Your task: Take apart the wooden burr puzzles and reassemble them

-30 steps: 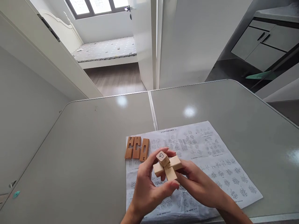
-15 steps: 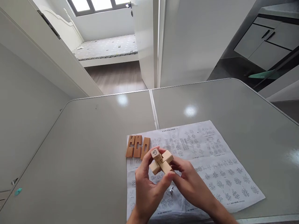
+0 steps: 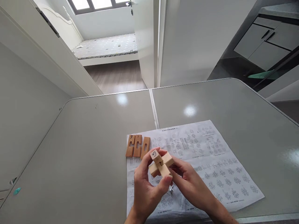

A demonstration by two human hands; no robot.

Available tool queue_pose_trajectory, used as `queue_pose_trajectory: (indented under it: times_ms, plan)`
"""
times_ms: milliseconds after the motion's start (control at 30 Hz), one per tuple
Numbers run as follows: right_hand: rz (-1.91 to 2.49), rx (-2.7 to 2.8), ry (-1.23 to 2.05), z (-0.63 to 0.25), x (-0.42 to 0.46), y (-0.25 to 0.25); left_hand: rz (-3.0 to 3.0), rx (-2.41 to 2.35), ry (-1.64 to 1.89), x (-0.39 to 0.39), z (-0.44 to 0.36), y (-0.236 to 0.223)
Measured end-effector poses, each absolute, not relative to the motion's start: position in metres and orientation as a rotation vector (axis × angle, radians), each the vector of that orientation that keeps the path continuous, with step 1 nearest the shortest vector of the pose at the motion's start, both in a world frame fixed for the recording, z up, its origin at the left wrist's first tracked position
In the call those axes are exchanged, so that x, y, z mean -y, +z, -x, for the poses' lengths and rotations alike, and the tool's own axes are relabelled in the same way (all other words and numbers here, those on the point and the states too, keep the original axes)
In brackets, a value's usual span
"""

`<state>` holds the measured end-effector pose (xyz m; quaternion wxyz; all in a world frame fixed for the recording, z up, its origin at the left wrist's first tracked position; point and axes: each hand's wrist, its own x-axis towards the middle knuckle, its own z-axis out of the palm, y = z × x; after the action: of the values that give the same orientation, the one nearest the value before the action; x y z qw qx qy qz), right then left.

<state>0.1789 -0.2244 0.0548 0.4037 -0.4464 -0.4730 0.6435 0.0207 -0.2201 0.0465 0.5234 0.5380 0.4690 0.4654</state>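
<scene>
Between both hands is a pale wooden burr puzzle (image 3: 164, 169) of interlocking bars, held above a printed sheet. One bar end facing up carries a handwritten mark. My left hand (image 3: 148, 193) is closed round its left side, thumb against the near bar and fingers behind. My right hand (image 3: 189, 180) grips it from the right, with its fingertips partly hidden behind the bars. Beyond my left hand lie three darker flat wooden pieces (image 3: 137, 146), slotted or notched, two of them with marks at the top. A small shiny object (image 3: 171, 189) rests on the sheet under the hands.
The large paper sheet (image 3: 224, 161), printed with puzzle diagrams, covers the near right of the grey table (image 3: 93, 149). A metal seam (image 3: 153, 107) divides the tabletop. Past the far edge are an open door (image 3: 146, 46) and a bed (image 3: 107, 46).
The burr puzzle has turned slightly in my hands. My left thumb has shifted a little left and down along the near bar, while the flat pieces stay put.
</scene>
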Motion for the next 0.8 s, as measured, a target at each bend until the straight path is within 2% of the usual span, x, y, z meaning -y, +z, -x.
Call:
queue_pose_trajectory:
  times_ms: [467,800]
  plan:
    - [0.857,0.840,1.979,-0.181,0.224,0.044,-1.396,-1.129,1.009,0.212,-0.015,0.052]
    - [1.104,0.952,1.870,-0.180,0.221,0.039,-1.029,-1.103,1.129,0.205,-0.013,0.049]
